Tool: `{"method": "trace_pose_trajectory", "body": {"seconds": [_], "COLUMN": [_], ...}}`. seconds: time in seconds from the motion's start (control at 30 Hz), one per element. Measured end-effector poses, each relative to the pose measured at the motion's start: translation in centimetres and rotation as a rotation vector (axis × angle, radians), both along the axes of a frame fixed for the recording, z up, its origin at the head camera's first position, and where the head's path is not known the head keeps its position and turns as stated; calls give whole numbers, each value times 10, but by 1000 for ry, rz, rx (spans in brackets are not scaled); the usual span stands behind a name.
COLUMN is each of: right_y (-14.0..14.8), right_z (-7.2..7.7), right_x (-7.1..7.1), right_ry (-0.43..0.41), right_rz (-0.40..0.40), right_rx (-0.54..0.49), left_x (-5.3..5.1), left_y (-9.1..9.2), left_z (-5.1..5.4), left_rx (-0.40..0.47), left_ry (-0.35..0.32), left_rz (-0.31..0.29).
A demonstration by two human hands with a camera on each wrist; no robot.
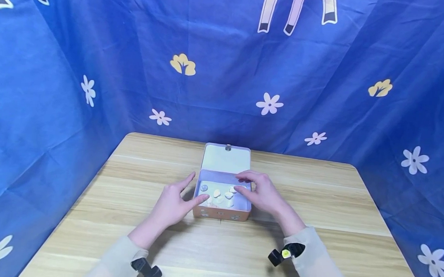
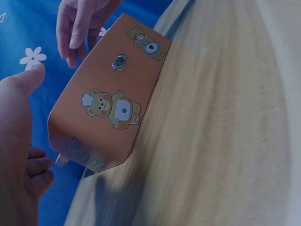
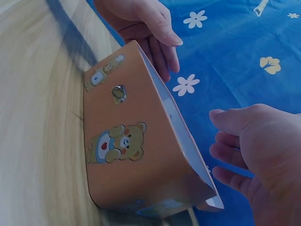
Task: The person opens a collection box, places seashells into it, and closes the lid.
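An orange tin box (image 1: 221, 214) stands on the table with its white-lined lid (image 1: 226, 159) raised at the back. Several small pale pieces (image 1: 217, 193), like shells or pebbles, lie inside along with a grey one (image 1: 203, 187). My left hand (image 1: 170, 205) is at the box's left side, thumb and fingers spread apart. Over the right rim hovers my right hand (image 1: 261, 192), its fingers loosely bent with nothing visible between them. Bears and a metal clasp (image 2: 120, 62) decorate the box front. In the right wrist view, the right hand (image 3: 268, 146) appears apart from the box.
The wood-grain table (image 1: 150, 156) extends around the box on all sides. Blue cloth (image 1: 224, 80) with flowers and animal legs hangs behind and at both sides. Each sleeved wrist carries a small black camera (image 1: 147, 270).
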State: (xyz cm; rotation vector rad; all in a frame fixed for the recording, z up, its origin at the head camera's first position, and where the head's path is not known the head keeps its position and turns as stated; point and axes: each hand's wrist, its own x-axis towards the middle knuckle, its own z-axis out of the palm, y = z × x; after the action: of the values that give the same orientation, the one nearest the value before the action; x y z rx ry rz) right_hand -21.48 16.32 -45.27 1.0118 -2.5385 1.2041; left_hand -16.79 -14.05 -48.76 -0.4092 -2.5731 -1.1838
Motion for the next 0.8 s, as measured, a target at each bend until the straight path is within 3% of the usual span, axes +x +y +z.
{"method": "trace_pose_trajectory", "body": {"seconds": [0.23,0.43,0.63,0.8], "right_y": [11,16,22,27], "right_z": [4,6,5,2], "right_x": [-1,-5,-10,-16], "right_ry": [14,19,-35,-83], "right_rz": [-71,-106,-143,-200], "right_rx": [-1,-54,-103,-112], "left_x": [-10,-21,-35,-47], "left_y": [-2,-3,-6,-9], "left_z": [2,4,8,8], "left_rx": [-30,-6,21,59], "left_ry": [-26,-39,-39,-80], "left_rz": [-20,-28,-54,-85]}}
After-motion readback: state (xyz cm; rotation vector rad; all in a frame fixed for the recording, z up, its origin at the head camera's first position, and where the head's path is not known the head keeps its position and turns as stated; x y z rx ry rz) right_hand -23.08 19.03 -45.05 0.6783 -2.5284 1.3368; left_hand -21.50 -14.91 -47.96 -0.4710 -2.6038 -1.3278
